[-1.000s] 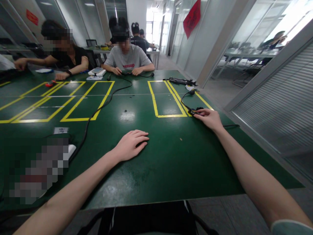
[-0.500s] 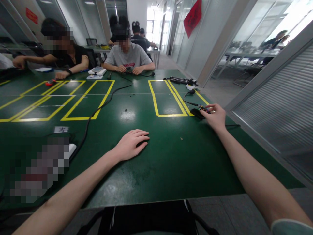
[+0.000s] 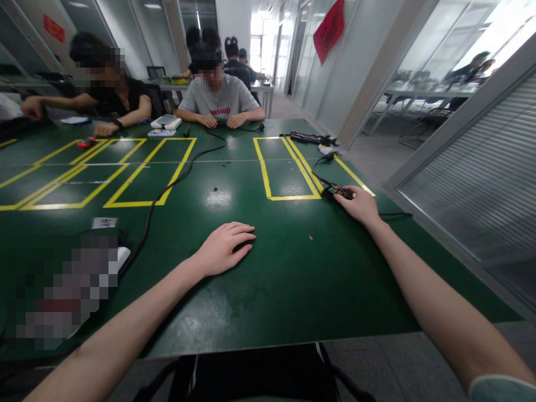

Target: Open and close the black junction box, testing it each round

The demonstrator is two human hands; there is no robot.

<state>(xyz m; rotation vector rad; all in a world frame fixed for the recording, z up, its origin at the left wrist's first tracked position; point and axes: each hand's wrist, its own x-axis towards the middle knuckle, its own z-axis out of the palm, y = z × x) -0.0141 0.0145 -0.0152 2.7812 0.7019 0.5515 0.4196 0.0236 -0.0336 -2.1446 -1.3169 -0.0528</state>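
My left hand [image 3: 228, 247] lies palm down on the green table [image 3: 268, 296], its fingers stretched out and holding nothing. At the right side of the table, my right hand [image 3: 363, 204] has its fingers closed around a small black corded device [image 3: 334, 192] with green, orange and yellow parts on its top. The hand hides the device's right end, and its exact kind is unclear. A black cord with a plug [image 3: 329, 157] lies just behind the device. Another stretch of black cable [image 3: 396, 215] runs out to the right beyond my wrist.
Yellow tape outlines [image 3: 268, 178] mark the table. A folded black tripod-like object [image 3: 312, 138] lies at the far right. A long black cable [image 3: 184, 174] crosses the left side near a blurred-out object [image 3: 71, 296]. Two people sit opposite, one holding a dark item.
My right hand has moved slightly left and down with the black device, which now sits lower and flatter against the table. My left hand has stayed still.
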